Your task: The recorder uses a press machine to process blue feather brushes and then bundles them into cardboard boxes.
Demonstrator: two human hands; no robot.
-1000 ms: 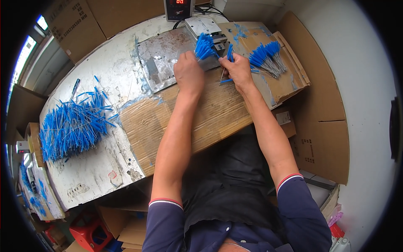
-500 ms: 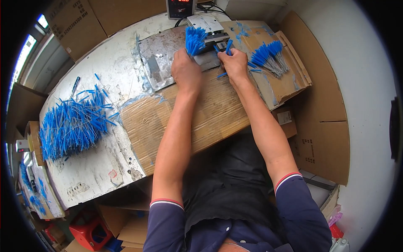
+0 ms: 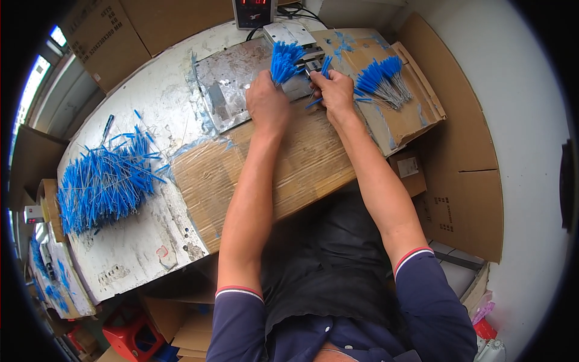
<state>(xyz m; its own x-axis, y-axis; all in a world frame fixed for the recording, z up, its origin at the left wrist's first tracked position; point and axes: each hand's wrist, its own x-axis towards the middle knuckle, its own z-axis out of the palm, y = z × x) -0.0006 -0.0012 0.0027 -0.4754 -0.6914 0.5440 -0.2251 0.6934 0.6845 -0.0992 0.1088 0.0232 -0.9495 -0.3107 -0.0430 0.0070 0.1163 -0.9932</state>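
Observation:
My left hand (image 3: 266, 104) is closed round a thick bunch of thin wires with blue sleeves (image 3: 286, 61), their blue ends fanned out upward. Just to its right, my right hand (image 3: 335, 92) pinches a few more blue-sleeved wires (image 3: 325, 65) beside a small metal fixture (image 3: 312, 60). Its fingertips are close to that fixture; whether they touch it I cannot tell. A fanned bundle of the same wires (image 3: 382, 81) lies on cardboard to the right of my right hand. Far to the left is a large loose heap of blue-sleeved wires (image 3: 105, 184).
A dark box with a red lit display (image 3: 254, 13) stands behind the fixture. Beneath my hands are a worn metal plate (image 3: 232, 78) and a brown cardboard sheet (image 3: 217, 181), on a white table (image 3: 157, 241). Cardboard panels and a wall (image 3: 531, 151) bound the right side.
The camera view has shifted slightly. My right hand has moved a little with its wires near the fixture; my left hand keeps hold of the bunch, which leans slightly further right.

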